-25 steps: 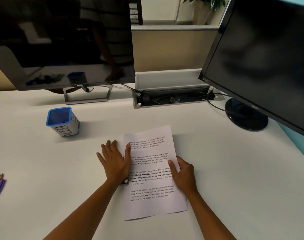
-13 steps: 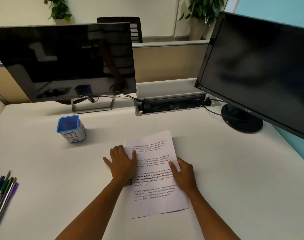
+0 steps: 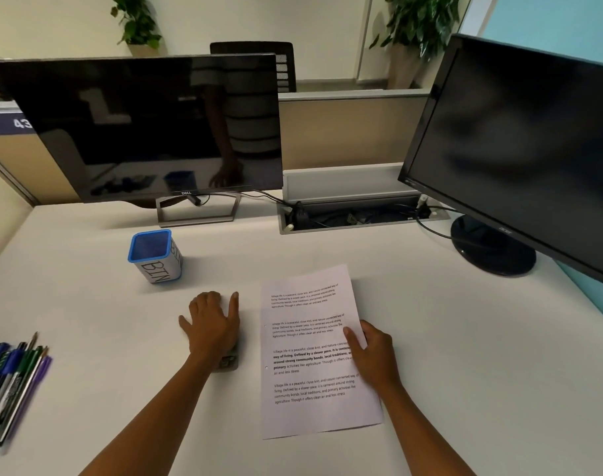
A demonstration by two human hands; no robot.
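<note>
A printed sheet of paper (image 3: 310, 352) lies flat on the white desk (image 3: 464, 355), with two small punched holes near its left edge. My right hand (image 3: 375, 359) rests at the sheet's right edge, and its thumb presses down on the paper; its fingers are hidden. My left hand (image 3: 212, 324) lies on the desk to the left of the sheet, apart from it. It covers a small grey punch (image 3: 228, 363), fingers bent over the far end, so only the punch's near end shows.
A blue-rimmed cup marked BIN (image 3: 154, 255) stands behind my left hand. Several pens (image 3: 11, 383) lie at the desk's left edge. Two dark monitors (image 3: 149, 125) (image 3: 519, 149) stand at the back, with an open cable tray (image 3: 358, 214) between them.
My left hand has slid left off the paper, taking the grey punch with it. The right hand stays at the sheet's edge. The camera has tilted upward.
</note>
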